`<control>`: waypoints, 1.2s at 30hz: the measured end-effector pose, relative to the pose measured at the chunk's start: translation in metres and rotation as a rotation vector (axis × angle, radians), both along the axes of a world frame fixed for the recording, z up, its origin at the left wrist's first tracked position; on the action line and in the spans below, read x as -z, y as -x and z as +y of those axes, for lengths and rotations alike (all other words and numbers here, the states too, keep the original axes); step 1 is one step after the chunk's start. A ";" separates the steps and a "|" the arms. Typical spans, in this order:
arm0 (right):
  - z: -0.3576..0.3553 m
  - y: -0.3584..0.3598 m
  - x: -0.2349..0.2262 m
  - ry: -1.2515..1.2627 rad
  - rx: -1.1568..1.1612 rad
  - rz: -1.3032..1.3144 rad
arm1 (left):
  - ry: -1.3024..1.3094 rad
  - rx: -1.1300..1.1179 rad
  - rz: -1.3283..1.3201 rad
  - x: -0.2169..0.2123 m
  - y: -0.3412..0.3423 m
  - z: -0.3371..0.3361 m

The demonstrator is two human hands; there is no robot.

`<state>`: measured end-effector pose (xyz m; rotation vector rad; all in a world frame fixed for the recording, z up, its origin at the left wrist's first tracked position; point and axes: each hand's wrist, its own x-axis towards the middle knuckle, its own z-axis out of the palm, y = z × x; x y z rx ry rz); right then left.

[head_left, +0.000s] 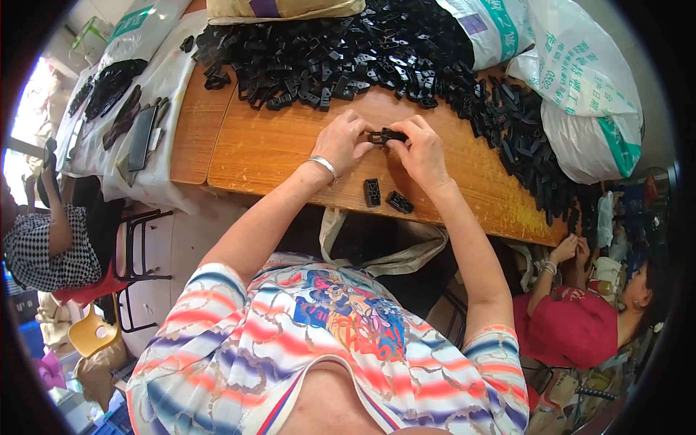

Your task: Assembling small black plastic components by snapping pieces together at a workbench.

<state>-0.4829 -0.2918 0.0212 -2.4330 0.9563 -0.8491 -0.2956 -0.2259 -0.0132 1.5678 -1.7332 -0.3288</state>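
Observation:
My left hand (342, 141) and my right hand (420, 151) meet over the wooden table (275, 145), both pinching one small black plastic part (386, 135) between the fingertips. A silver bracelet sits on my left wrist. Two more black plastic pieces (372, 192) (399, 201) lie flat on the table just below my hands, near its front edge. A big heap of the same black parts (341, 51) covers the far side of the table and runs down its right side (529, 138).
White printed sacks (580, 80) are piled at the right end of the table. A second table with a white cover (156, 87) and dark parts stands at left. A person in checked cloth (43, 246) sits at left, another in red (573, 319) at lower right. A beige bag (391, 254) hangs under the table edge.

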 end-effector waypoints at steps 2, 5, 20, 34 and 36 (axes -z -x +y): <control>-0.001 -0.005 0.002 0.052 0.003 0.019 | -0.016 0.001 0.003 0.000 0.001 0.001; -0.004 -0.009 0.001 0.096 -0.040 0.035 | 0.000 -0.009 0.001 0.000 0.002 0.001; 0.015 0.016 0.001 0.103 -0.111 0.266 | -0.134 0.286 0.307 -0.001 -0.019 -0.006; -0.083 0.023 0.006 0.353 0.224 0.296 | 0.160 -0.329 -0.269 -0.027 -0.040 -0.057; -0.082 0.020 0.005 0.277 0.236 0.347 | 0.274 -0.278 -0.289 -0.028 -0.035 -0.052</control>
